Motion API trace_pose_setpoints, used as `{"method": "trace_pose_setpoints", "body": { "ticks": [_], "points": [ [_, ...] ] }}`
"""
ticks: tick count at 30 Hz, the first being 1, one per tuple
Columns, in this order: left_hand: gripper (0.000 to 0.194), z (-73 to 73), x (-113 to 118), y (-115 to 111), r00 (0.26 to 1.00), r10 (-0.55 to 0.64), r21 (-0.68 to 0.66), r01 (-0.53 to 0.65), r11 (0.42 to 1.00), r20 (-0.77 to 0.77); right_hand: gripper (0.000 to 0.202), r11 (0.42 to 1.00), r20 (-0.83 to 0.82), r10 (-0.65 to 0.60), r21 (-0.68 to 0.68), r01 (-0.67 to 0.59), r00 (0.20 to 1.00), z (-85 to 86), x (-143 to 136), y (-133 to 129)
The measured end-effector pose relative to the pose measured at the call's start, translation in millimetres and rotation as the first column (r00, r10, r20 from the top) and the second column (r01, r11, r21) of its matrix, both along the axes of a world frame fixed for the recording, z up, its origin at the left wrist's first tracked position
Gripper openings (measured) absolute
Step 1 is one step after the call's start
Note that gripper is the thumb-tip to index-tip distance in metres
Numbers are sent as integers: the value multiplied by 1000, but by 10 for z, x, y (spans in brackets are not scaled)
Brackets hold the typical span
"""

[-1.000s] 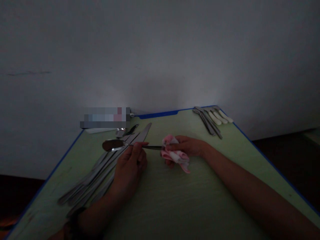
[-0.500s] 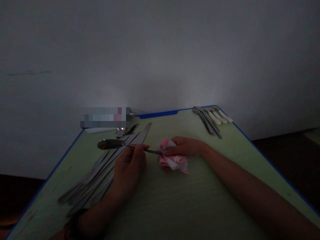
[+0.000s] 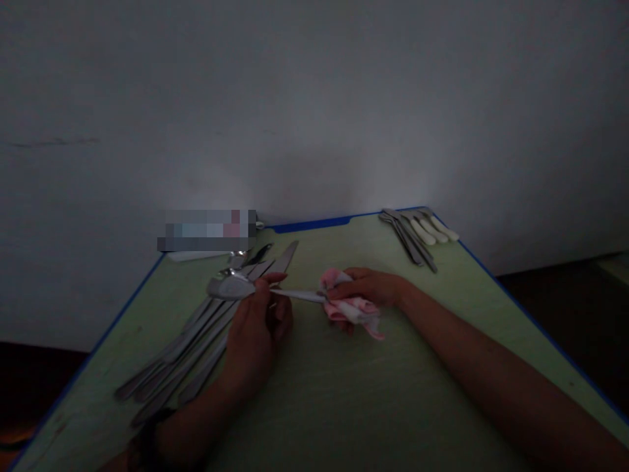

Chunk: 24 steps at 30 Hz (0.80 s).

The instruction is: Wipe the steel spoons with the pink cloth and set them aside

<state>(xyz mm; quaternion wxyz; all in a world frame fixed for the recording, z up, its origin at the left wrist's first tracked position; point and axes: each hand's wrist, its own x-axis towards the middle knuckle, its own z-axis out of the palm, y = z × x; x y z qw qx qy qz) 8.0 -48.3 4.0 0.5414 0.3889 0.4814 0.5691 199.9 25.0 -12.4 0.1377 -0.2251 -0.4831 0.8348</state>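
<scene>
My left hand pinches a metal spoon near its bowl, which points left. The spoon's handle runs right into a crumpled pink and white cloth. My right hand grips that cloth around the handle's end. Several knives and other cutlery lie in a loose group beneath and left of my left hand. At the far right of the table rest several metal pieces beside cutlery with cream-coloured handles.
A light green table with a blue edge stands against a grey wall. At its far left corner is a blurred-out object, with a shiny metal piece close by.
The spoon has turned about its length, and its bowl has shifted slightly right. My right hand and the cloth have moved a little to the right, uncovering more handle.
</scene>
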Motion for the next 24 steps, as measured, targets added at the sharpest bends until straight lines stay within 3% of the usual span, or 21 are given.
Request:
{"method": "trace_pose_setpoints", "body": {
  "ticks": [13, 21, 24],
  "points": [
    [27, -17, -27, 37, 998, -15, 30, 17, 999, -68, 29, 980, 71, -13, 200, -1, 997, 30, 10, 14],
    [32, -32, -43, 17, 991, -30, 50, 37, 998, -131, 38, 997, -57, -78, 5, 79, 995, -52, -17, 13],
    [28, -37, -51, 6, 999, -25, 17, 25, 1000, -37, 39, 994, -62, -93, -55, 90, 994, -33, -29, 8]
  ]
}}
